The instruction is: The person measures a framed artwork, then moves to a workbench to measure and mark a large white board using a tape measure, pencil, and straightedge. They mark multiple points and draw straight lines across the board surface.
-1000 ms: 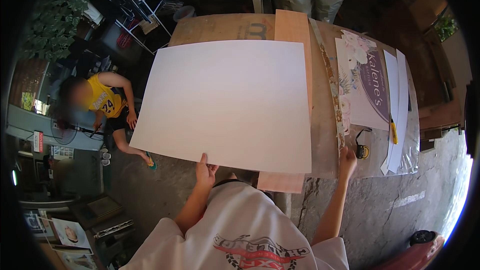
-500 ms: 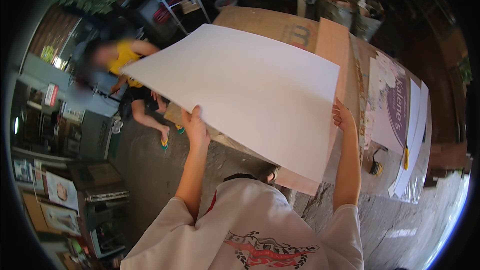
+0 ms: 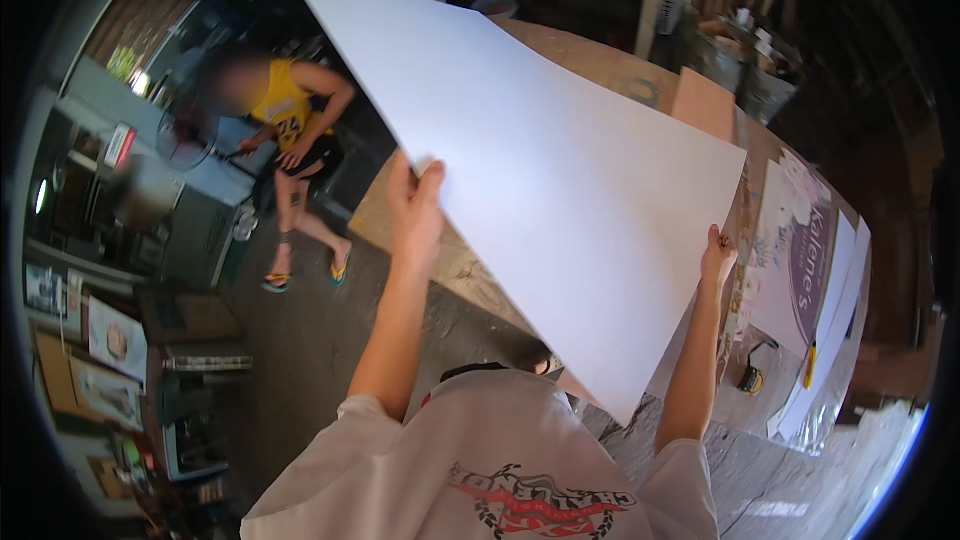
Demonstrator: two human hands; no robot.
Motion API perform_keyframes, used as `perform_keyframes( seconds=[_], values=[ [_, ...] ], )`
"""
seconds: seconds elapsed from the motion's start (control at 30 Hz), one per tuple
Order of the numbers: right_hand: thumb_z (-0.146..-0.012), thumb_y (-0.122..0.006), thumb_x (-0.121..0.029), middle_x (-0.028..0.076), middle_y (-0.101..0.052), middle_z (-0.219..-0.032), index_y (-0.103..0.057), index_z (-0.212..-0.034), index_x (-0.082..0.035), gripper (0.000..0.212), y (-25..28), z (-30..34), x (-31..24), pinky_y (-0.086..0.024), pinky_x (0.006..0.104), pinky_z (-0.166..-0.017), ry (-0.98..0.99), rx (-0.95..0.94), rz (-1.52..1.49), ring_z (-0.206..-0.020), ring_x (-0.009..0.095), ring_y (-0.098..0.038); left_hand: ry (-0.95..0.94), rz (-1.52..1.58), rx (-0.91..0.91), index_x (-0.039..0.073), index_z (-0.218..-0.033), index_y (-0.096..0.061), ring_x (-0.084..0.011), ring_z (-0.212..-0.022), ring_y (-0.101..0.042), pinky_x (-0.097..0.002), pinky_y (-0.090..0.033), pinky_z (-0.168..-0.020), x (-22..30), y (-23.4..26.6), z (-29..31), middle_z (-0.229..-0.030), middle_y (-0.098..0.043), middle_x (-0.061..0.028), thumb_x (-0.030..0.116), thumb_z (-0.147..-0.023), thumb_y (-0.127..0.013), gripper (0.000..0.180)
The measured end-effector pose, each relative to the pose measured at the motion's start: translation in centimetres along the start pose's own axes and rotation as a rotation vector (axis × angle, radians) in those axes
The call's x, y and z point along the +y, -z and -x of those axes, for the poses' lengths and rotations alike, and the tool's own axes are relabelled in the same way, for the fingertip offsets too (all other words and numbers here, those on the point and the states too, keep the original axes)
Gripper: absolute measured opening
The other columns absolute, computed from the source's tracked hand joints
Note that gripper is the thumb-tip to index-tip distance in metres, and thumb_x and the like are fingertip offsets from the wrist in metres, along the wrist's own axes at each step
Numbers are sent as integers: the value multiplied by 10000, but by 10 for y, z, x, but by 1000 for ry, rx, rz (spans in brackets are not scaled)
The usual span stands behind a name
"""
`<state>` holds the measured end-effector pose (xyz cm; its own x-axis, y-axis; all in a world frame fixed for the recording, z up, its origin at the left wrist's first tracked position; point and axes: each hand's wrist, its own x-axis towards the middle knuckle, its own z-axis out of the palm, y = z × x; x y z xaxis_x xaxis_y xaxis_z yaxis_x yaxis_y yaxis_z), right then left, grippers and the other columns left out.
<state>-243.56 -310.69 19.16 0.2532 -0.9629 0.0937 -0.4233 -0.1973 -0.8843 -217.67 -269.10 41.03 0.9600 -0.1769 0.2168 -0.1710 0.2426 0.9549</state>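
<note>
A large white board, thin and slightly bowed, is held up in front of me, tilted over the worktable. My left hand grips its left edge, with the thumb on the white face. At the right edge, my right hand has its fingers curled around the board's rim. Under the board, a pale brown wooden surface shows at the left, and a reddish-brown wood panel sticks out at the far right. The board hides most of the tabletop.
On the right lie a printed sheet with a purple oval, white strips, a yellow cutter and a tape measure. A person in a yellow top sits at the left. Framed pictures stand lower left.
The board has swung up at its far left corner and tilts more steeply. My left hand has risen with it, and my right hand has shifted slightly right. Both keep their grip.
</note>
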Motion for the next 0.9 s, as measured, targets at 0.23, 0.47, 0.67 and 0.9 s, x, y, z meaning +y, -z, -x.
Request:
perform_keyframes(
  seconds=[0.23, 0.47, 0.67, 0.9],
  values=[
    [-1011, -637, -238, 50, -381, -634, -512, -765, 28, 383, 76, 50, -20, -304, 364, -557, 63, 410, -90, -609, 148, -351, 210, 197, -200, -10, -1362, -557, -215, -1111, -653, -357, -527, -976, -63, -20, -37, -1241, -667, -111, 70, -972, -641, 407],
    [-1065, -582, -246, 45, -421, -693, -460, -810, 45, 406, 56, 156, -51, -360, 351, -606, -54, 630, -116, -674, 140, -371, 415, 102, -461, 0, -1434, -506, -232, -1173, -622, -370, -513, -996, -169, -45, -145, -1293, -644, -128, 145, -962, -685, 525],
    [-1039, -625, -245, 56, -624, -704, -628, -877, 31, 320, 9, 305, -59, -419, 317, -620, -392, 256, -175, -664, 119, -516, 605, -127, -620, 59, -1387, -565, -198, -1131, -635, -359, -524, -963, -283, -22, -242, -1253, -665, -82, 143, -974, -685, 438],
    [-1009, -632, -220, 181, -692, -706, -664, -813, 25, 315, 75, 353, -4, -510, 395, -579, -514, 91, 657, -623, 334, -684, 606, -419, -673, 74, -1128, -653, -120, -961, -603, -291, -502, -809, -383, 14, -286, -1020, -675, -9, 172, -1010, -651, 153]
  ],
)
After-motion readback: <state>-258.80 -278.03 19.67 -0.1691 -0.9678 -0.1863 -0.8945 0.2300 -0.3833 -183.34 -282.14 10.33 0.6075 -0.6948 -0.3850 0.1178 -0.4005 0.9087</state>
